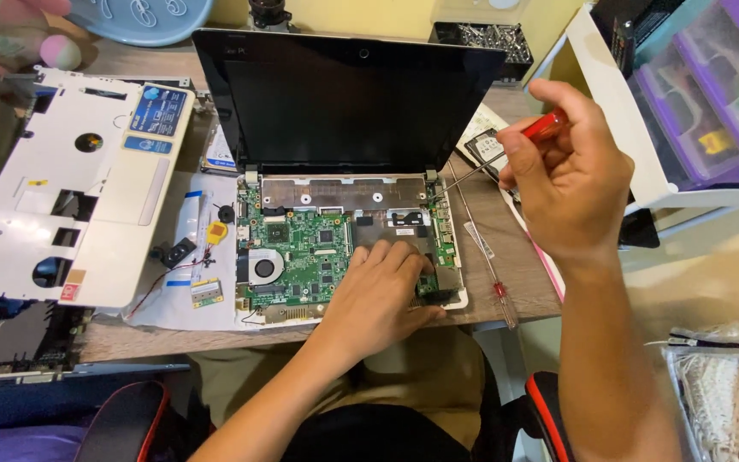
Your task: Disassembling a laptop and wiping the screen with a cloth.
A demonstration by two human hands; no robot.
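Observation:
A small laptop (348,103) stands open on the wooden desk, its base stripped to the green motherboard (297,248). My left hand (378,295) lies flat on the board's right front part, pressing down. My right hand (566,175) grips a red-handled screwdriver (506,150). Its thin shaft slants down-left, and the tip reaches the board's right edge by the hinge. A round fan (264,267) sits at the board's left.
The removed white palm-rest cover (62,188) lies upside down at the left. Small loose parts rest on white paper (186,257). A second screwdriver (485,257) lies right of the laptop. Purple plastic drawers (712,94) stand at the right, a box of screws (489,38) behind.

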